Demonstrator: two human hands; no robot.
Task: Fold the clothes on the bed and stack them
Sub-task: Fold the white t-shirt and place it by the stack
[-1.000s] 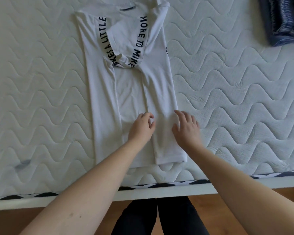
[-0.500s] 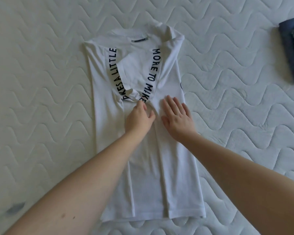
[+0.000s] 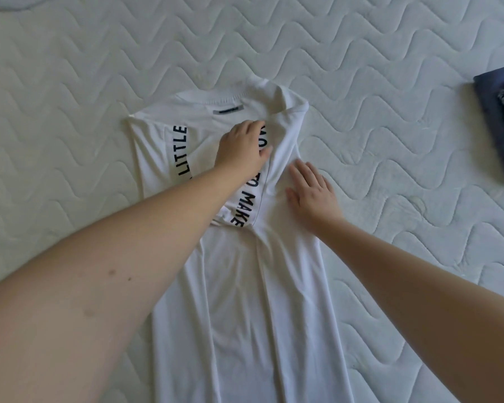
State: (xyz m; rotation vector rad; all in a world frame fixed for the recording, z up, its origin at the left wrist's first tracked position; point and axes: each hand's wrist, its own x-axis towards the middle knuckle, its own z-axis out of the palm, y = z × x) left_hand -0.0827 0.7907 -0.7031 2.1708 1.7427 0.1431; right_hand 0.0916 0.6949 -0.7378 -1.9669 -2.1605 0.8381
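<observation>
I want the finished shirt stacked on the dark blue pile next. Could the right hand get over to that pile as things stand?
Probably yes. The right hand lies flat and open on the white shirt, holding nothing, and only bare mattress shows between it and the dark blue pile at the right edge. It might need a stretch.

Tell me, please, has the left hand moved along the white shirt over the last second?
Yes. The left hand has slid up the white shirt from near the hem toward the collar label.
</observation>
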